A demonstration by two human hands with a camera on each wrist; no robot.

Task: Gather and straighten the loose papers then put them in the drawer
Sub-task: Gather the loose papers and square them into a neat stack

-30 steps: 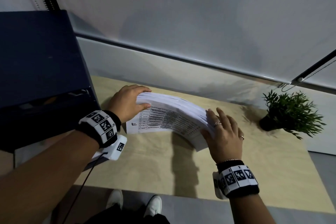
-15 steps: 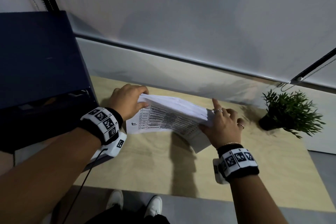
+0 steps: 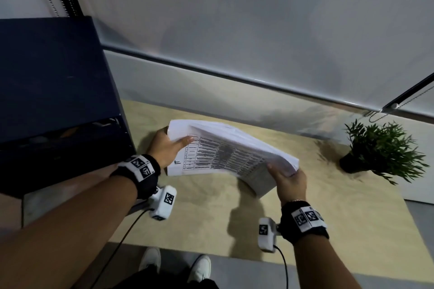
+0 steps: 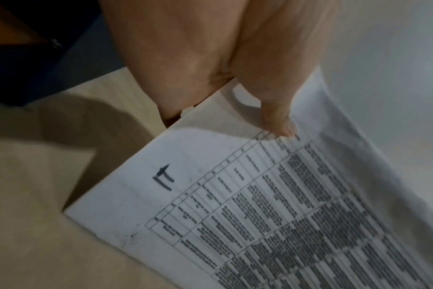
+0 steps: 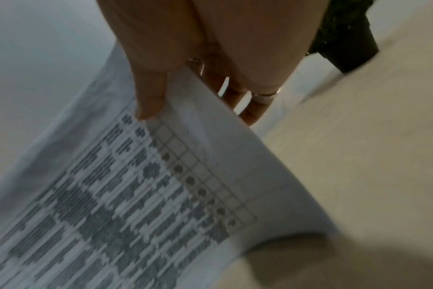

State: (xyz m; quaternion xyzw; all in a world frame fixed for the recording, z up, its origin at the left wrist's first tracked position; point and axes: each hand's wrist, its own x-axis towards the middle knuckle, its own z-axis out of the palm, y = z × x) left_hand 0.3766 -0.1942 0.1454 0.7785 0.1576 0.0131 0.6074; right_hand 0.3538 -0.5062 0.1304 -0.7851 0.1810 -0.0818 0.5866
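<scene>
A thick stack of white papers (image 3: 225,148) with a printed table on its near face is tilted up on edge over the wooden desk (image 3: 305,213). My left hand (image 3: 165,145) grips its left end, thumb on the printed face and fingers behind. My right hand (image 3: 287,177) grips the right end, thumb in front and fingers behind. The left wrist view shows my thumb on the printed sheet (image 4: 260,205) marked "IT". The right wrist view shows my thumb on the sheet (image 5: 148,185) and ringed fingers behind it. The dark blue drawer cabinet (image 3: 54,101) stands at the left.
A small potted green plant (image 3: 380,150) stands at the desk's far right. A grey wall panel (image 3: 234,91) runs behind the desk. My shoes (image 3: 176,265) show on the floor below the desk's near edge.
The stack was pressed down and bowed on the desk under both hands. Now both hands have shifted to grip its ends and lifted it up on edge, tilted.
</scene>
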